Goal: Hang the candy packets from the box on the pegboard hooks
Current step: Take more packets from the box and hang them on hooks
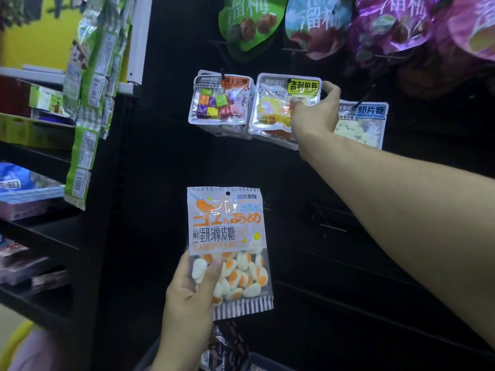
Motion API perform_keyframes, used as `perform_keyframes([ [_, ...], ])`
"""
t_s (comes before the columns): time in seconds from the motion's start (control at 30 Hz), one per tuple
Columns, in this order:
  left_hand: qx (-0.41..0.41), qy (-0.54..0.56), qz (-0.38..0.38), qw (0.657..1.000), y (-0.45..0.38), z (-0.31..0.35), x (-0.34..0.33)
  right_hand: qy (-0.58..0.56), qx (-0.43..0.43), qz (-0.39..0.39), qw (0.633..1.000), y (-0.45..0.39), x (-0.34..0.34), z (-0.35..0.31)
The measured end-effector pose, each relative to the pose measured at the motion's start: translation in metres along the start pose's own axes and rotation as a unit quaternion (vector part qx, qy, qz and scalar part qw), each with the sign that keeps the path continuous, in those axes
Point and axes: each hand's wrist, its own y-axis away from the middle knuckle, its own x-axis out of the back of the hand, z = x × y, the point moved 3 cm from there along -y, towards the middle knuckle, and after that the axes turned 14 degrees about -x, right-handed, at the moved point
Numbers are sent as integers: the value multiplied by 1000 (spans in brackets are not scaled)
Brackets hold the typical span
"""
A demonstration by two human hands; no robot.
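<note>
Low in the frame, the left hand (187, 293) holds an egg-candy packet (229, 250) upright; upper right, the right hand (316, 113) pinches a yellow packet (278, 108) hanging on the pegboard (166, 162).

You see two hands (316, 113), four big plum bags (249, 22) along the top, three small packet stacks (219, 100) mid-frame, one egg-candy packet (227, 250) lower centre

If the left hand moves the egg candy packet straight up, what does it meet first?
Probably the multicolour cube candy packets hanging above the egg candy packet in the left hand; depth is unclear, so it may pass in front.
</note>
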Motion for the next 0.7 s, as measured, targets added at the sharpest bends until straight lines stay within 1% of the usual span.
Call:
perform_keyframes([
  [0.2,4,-4,-3,1000,0,-1,-1,13,-2,13,1000,0,1,-2],
  [0.47,6,-3,-9,1000,0,0,-4,38,29,25,999,-1,1,-6],
  [0.7,10,0,-10,1000,0,0,-4,66,13,30,997,-13,0,-5],
])
